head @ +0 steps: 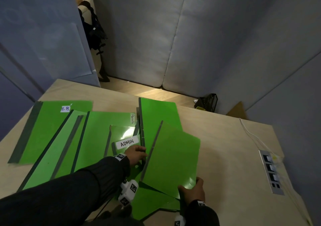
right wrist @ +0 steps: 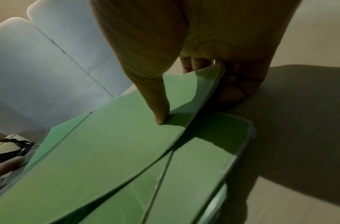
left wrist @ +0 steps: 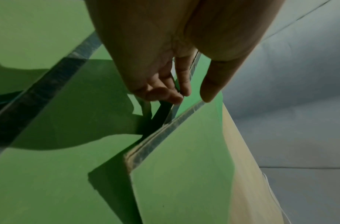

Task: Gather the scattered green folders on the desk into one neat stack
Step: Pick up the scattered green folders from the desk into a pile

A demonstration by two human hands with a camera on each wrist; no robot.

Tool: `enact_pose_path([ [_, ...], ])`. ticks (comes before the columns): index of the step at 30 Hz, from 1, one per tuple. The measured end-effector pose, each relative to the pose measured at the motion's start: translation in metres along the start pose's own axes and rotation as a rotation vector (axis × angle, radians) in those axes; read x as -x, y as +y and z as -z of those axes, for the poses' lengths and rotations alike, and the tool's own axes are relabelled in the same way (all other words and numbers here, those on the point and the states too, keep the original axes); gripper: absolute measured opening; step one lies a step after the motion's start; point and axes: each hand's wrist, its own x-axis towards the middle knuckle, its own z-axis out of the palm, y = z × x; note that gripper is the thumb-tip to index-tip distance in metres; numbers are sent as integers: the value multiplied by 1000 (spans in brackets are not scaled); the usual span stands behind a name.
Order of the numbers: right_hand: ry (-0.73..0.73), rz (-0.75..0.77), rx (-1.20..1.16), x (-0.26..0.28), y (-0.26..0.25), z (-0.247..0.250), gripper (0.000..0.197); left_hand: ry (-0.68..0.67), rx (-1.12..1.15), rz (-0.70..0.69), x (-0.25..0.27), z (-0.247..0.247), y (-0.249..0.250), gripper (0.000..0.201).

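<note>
Several green folders lie fanned over the wooden desk (head: pixel 225 147): one labelled H.R (head: pixel 48 126), one labelled Permits (head: pixel 104 130), a small one labelled ADMIN (head: pixel 127 142), and a plain one (head: pixel 158 113) at the back. A plain green folder (head: pixel 172 156) is tilted up over another (head: pixel 151 203) near the front edge. My right hand (head: pixel 192 189) pinches its near corner (right wrist: pixel 184 84), thumb (right wrist: pixel 161 118) on top and fingers underneath. My left hand (head: pixel 139 154) holds its grey spine (left wrist: pixel 165 136), fingers (left wrist: pixel 165 94) curled at the edge.
A socket panel (head: pixel 271 172) with plugs is set into the desk's right side, and a white cable (head: pixel 251 135) runs to it. A black mesh bin (head: pixel 208 102) stands on the floor behind the desk. Grey padded walls surround the area; a dark bag (head: pixel 93 26) hangs at left.
</note>
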Motion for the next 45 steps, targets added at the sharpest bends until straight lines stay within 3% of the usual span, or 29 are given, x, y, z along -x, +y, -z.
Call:
enact_pose_path([
  [5, -50, -35, -112, 6, 9, 6, 52, 101, -59, -17, 0, 20, -1, 19],
  [9, -48, -71, -230, 12, 21, 11, 40, 1, -117, -2, 7, 44, -3, 51],
  [11, -24, -69, -284, 17, 26, 15, 37, 12, -116, -16, 16, 59, -5, 62],
  [16, -43, 80, -296, 43, 4, 17, 42, 8, -125, 30, 36, 115, -23, 69],
  [20, -188, 59, -128, 57, -26, -44, 90, -8, -15, 99, 44, 124, -36, 29],
  [21, -246, 64, -101, 61, -30, -62, 90, -14, 24, 95, 43, 123, -41, 36],
  [23, -331, 91, -47, 73, -44, -91, 79, 44, 6, 39, 42, 118, -46, 73],
  [26, -312, 215, 34, 82, -59, -103, 53, 154, 24, -38, 48, 128, -45, 90],
  [28, -118, 256, 209, 71, -56, -89, 68, 185, 46, -71, 55, 150, -41, 97],
  [30, 40, 167, 374, 60, -46, -66, 92, 243, 48, -117, 63, 180, -41, 98],
  [32, 72, 56, 423, 55, -38, -50, 112, 331, 12, -184, 77, 212, -42, 92],
  [35, 74, 29, 511, 53, -35, -46, 127, 446, 29, -212, 96, 252, -48, 93],
  [38, 80, -8, 451, 42, -35, -44, 116, 546, 11, -170, 111, 276, -64, 105],
  [40, 27, -30, 468, 34, -33, -35, 104, 542, 15, -145, 115, 287, -77, 118],
  [42, -46, 26, 391, 32, -34, -26, 78, 541, 89, -126, 119, 287, -82, 107],
  [45, -135, 128, -6, 29, -32, -14, 57, 503, 286, -115, 125, 274, -80, 81],
])
